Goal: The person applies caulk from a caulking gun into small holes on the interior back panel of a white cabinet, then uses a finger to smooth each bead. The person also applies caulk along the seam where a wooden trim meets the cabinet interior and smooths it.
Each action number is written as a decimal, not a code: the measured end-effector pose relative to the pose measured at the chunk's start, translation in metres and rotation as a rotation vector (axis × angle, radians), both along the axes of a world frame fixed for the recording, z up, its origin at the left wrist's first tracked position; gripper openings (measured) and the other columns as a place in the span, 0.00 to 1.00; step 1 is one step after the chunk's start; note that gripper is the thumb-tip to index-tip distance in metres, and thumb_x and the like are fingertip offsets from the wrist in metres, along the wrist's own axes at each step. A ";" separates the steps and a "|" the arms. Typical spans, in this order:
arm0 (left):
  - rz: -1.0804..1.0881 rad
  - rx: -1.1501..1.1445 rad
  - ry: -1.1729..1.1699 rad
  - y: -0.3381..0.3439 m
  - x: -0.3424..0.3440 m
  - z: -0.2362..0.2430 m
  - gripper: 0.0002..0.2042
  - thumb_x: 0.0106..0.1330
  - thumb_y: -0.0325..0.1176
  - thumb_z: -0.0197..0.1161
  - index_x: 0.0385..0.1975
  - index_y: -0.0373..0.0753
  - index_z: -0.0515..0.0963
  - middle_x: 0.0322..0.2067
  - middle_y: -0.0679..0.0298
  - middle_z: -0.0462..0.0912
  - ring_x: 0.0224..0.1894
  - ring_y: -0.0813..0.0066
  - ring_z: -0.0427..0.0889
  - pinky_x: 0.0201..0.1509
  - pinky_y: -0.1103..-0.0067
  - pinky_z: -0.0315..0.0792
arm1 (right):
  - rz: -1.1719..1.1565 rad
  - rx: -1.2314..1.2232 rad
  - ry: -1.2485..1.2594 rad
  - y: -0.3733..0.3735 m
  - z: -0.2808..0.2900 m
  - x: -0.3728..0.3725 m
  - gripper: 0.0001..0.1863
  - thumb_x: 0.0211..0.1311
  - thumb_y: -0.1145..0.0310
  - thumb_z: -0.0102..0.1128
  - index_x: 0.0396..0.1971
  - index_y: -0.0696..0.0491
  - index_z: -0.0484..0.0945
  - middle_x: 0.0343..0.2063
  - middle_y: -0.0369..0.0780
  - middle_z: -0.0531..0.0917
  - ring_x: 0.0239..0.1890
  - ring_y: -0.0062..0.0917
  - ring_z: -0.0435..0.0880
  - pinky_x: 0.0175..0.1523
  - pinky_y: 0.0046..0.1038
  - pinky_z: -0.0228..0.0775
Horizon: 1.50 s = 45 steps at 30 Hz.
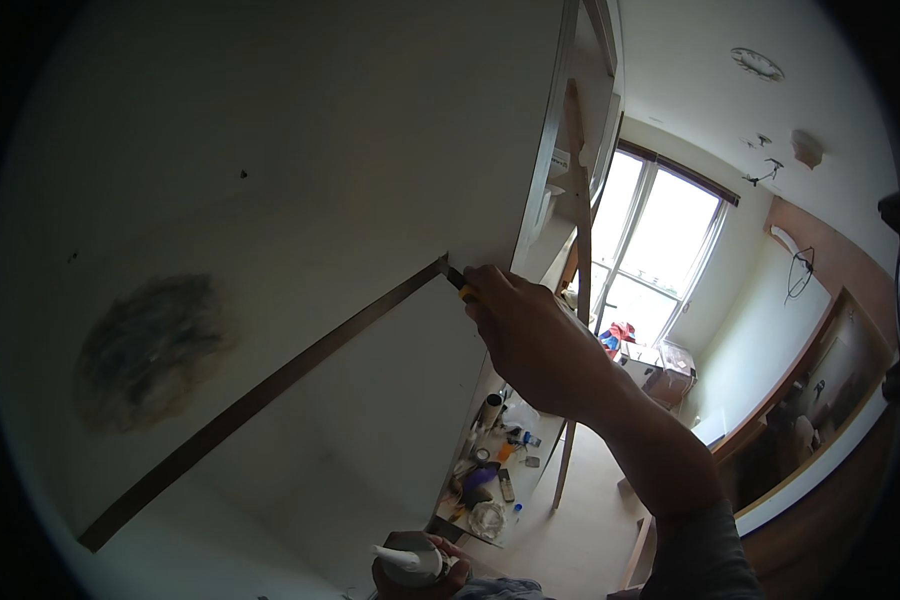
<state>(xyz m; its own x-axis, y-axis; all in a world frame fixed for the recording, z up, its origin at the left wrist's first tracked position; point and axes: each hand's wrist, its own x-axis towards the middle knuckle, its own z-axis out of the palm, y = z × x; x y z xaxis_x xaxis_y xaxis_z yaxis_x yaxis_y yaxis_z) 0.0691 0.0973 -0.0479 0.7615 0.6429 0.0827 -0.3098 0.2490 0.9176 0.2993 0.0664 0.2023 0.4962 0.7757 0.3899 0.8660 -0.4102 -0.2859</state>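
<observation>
Your right hand [530,335] is closed around a small yellow-and-black-handled blade tool [457,283], whose tip touches the upper end of the long dark straight seam strip [260,395] in the pale wall panel [300,130]. The strip's long axis runs down and to your left from the grip. Your left hand [420,572], low and well apart, grips a white-nozzled sealant tube [402,558].

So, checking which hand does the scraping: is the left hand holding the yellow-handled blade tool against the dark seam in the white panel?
No, the right hand holds the yellow-handled blade tool at the dark seam; the left hand holds a small round white tub.
</observation>
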 end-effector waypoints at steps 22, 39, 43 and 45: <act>-0.019 0.054 -0.046 -0.002 -0.001 0.008 0.17 0.57 0.19 0.77 0.43 0.36 0.78 0.32 0.68 0.82 0.32 0.84 0.78 0.37 0.80 0.78 | -0.125 -0.018 -0.138 0.011 -0.003 -0.012 0.15 0.78 0.76 0.51 0.57 0.69 0.73 0.57 0.57 0.71 0.47 0.48 0.90 0.49 0.35 0.91; 0.009 0.081 -0.005 -0.002 -0.003 0.015 0.12 0.57 0.20 0.77 0.38 0.38 0.82 0.27 0.74 0.79 0.28 0.88 0.75 0.33 0.84 0.73 | -0.067 0.047 -0.180 0.014 -0.005 -0.003 0.18 0.79 0.74 0.51 0.63 0.66 0.74 0.54 0.57 0.75 0.47 0.46 0.90 0.49 0.37 0.89; 0.048 0.054 -0.015 -0.004 -0.003 0.013 0.14 0.57 0.19 0.76 0.41 0.38 0.81 0.27 0.73 0.80 0.28 0.88 0.76 0.32 0.84 0.73 | -0.109 0.021 -0.254 0.014 -0.002 -0.005 0.19 0.79 0.74 0.52 0.65 0.62 0.74 0.55 0.58 0.76 0.48 0.48 0.90 0.51 0.38 0.89; 0.037 0.043 -0.016 -0.004 -0.004 0.010 0.14 0.58 0.19 0.76 0.42 0.37 0.81 0.28 0.73 0.80 0.28 0.87 0.77 0.31 0.84 0.74 | -0.126 0.000 -0.244 0.014 0.000 -0.007 0.20 0.79 0.74 0.52 0.65 0.61 0.74 0.56 0.59 0.76 0.49 0.48 0.89 0.52 0.39 0.89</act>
